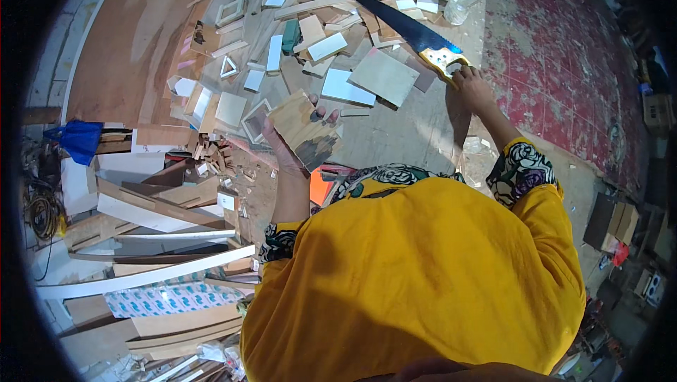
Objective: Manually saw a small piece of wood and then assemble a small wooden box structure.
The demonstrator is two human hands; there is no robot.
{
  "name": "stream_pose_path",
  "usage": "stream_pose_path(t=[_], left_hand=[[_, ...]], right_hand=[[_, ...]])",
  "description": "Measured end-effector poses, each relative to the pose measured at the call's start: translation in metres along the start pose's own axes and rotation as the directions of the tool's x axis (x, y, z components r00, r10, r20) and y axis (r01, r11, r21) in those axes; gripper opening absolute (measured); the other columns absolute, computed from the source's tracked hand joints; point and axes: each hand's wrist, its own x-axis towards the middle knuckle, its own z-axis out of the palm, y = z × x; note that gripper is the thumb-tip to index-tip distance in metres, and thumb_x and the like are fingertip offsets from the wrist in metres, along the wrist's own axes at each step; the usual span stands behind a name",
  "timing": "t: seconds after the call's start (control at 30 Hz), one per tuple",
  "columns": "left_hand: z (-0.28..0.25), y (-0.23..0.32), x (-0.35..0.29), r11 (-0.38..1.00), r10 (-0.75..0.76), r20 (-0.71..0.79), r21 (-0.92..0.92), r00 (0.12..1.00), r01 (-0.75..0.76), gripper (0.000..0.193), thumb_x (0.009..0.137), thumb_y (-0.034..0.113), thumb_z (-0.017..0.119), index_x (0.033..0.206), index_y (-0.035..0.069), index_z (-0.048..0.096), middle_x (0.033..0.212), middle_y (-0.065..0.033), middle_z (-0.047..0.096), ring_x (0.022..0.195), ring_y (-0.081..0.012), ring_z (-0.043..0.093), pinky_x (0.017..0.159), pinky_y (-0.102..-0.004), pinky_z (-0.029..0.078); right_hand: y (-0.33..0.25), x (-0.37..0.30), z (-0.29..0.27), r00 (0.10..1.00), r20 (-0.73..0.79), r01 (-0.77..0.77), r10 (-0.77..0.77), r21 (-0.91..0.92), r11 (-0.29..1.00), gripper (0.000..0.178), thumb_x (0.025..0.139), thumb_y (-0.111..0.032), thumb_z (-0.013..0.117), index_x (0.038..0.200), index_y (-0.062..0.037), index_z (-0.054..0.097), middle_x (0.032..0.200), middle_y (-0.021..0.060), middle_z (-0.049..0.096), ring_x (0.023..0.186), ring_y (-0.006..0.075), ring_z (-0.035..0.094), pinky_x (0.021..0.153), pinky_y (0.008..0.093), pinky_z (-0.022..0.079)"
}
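Note:
My left hand (284,154) grips a flat piece of wooden board (296,119), with its fingertips curled over the far edge. The board is pale brown and has a dark, rough patch at its near end. Out to the right, my right hand (474,87) has its fingers at the yellow handle of a handsaw (403,24). The saw's dark blade points away to the far left and lies over the wood scraps on the worktable (416,135). A square pale board (383,76) and a white rectangular piece (347,88) lie between my hands.
Several offcuts, small frames (257,122) and long strips (317,8) cover the table's far side. A clear jar (458,10) stands near its right edge. Planks and white strips (162,276) are heaped at the left. A blue bag (76,142) hangs there. Worn red flooring (557,64) lies right.

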Motion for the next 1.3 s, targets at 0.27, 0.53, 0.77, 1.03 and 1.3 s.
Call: stream_pose_path(t=[0.27,0.53,0.77,1.03,1.3], left_hand=[[0.0,-0.041,-0.009,0.547,0.053,-0.07,0.837,0.996,0.03,0.06,0.061,0.017,0.073,0.114,-0.002,0.054,0.101,-0.0114,0.06,0.095,-0.0224,0.058,0.087,-0.034,0.046],[-0.001,-0.123,0.005,-0.215,-0.082,0.314,0.921,0.946,-0.325,0.063,0.056,0.027,0.078,0.109,0.001,0.057,0.106,-0.0161,0.059,0.099,-0.0299,0.057,0.089,-0.0379,0.044],[-0.032,-0.203,0.016,-0.259,-0.428,0.509,0.722,0.747,-0.641,0.069,0.053,0.032,0.078,0.111,0.002,0.056,0.107,-0.0175,0.058,0.101,-0.0338,0.055,0.089,-0.042,0.042],[-0.024,-0.272,-0.011,-0.27,-0.506,0.584,0.592,0.635,-0.759,0.064,0.053,0.024,0.078,0.108,-0.001,0.057,0.114,-0.0142,0.052,0.112,-0.0328,0.045,0.094,-0.0436,0.036],[-0.046,-0.281,-0.004,-0.181,-0.445,0.665,0.589,0.6,-0.788,0.063,0.052,0.024,0.077,0.107,0.0,0.058,0.114,-0.0177,0.051,0.114,-0.0364,0.043,0.099,-0.0447,0.033]], right_hand=[[0.007,0.024,0.011,0.948,-0.106,0.315,-0.299,0.205,0.927,0.017,0.077,-0.012,0.055,0.091,-0.0033,0.056,0.092,0.016,0.059,0.09,0.0335,0.058,0.078,0.0401,0.048],[-0.032,-0.094,-0.05,0.873,-0.351,0.114,0.338,0.821,0.559,0.017,0.066,-0.001,0.057,0.079,-0.0011,0.047,0.076,0.018,0.048,0.073,0.0369,0.05,0.064,0.0406,0.04],[-0.119,-0.285,-0.086,0.667,0.159,-0.204,0.727,0.979,-0.027,0.017,0.067,-0.005,0.06,0.08,-0.0029,0.05,0.072,0.0039,0.046,0.068,0.0166,0.047,0.063,0.0299,0.04],[-0.233,-0.371,-0.09,0.457,0.242,-0.195,0.856,0.966,-0.17,0.018,0.066,-0.003,0.063,0.077,-0.0035,0.049,0.073,0.0021,0.045,0.07,0.0132,0.043,0.064,0.0261,0.036],[-0.257,-0.37,-0.072,0.456,0.192,-0.163,0.869,0.978,-0.131,0.023,0.065,-0.001,0.064,0.083,0.0011,0.051,0.073,0.0086,0.047,0.07,0.0196,0.047,0.066,0.0301,0.038]])
